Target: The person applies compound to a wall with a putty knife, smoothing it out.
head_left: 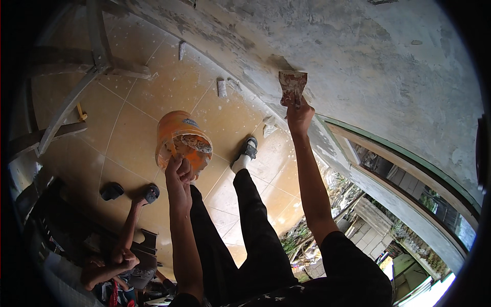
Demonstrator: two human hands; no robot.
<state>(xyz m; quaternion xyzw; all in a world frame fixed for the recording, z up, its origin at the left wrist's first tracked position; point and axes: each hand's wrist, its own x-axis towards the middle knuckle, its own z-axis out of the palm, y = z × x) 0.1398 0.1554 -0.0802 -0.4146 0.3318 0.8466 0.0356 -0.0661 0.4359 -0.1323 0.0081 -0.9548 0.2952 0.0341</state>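
My right hand [299, 117] is closed round the handle of a putty knife [293, 84], whose wide blade is smeared with reddish-brown and pale residue. The blade's edge is at the grey, patchily plastered wall [358, 66]; whether it presses on the surface I cannot tell. My left hand [179, 171] grips an orange bucket [171, 125] at its near rim or handle; the fingers hide which. The bucket hangs tilted with its mouth toward me, and greyish filler coats its inside.
A wooden trestle [97, 71] stands on the tiled floor [138, 112] at the left. Another person [110, 266] sits at the lower left. A window frame [409, 158] is set in the wall at the right. Pale scraps [221, 87] lie along the wall's foot.
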